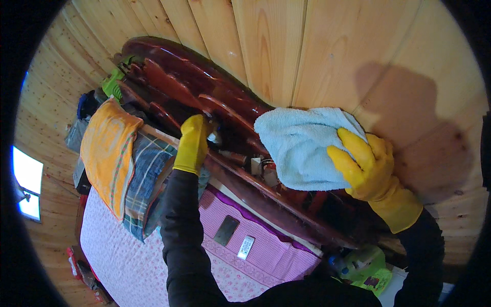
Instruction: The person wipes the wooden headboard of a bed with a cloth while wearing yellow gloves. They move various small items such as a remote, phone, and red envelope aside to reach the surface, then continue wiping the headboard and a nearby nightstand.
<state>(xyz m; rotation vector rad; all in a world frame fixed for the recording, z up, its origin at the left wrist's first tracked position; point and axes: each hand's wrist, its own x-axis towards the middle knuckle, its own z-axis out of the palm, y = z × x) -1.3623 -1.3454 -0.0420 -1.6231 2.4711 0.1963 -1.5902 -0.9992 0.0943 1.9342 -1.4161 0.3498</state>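
Observation:
I wear yellow rubber gloves on both hands. My right hand grips a light blue terry cloth, spread against the top of a dark red wooden headboard near the plank wall. Inside the headboard's open shelf is my left hand, its fingers mostly hidden. A small whitish object shows beside it; I cannot tell whether the hand holds it. Further along the shelf, small items, among them a white box, sit in a jumble partly behind the cloth.
Below the headboard is a bed with a pink patterned cover. On it lie a dark smartphone and a white remote control. An orange towel covers part of a plaid pillow. A green bag is at lower right.

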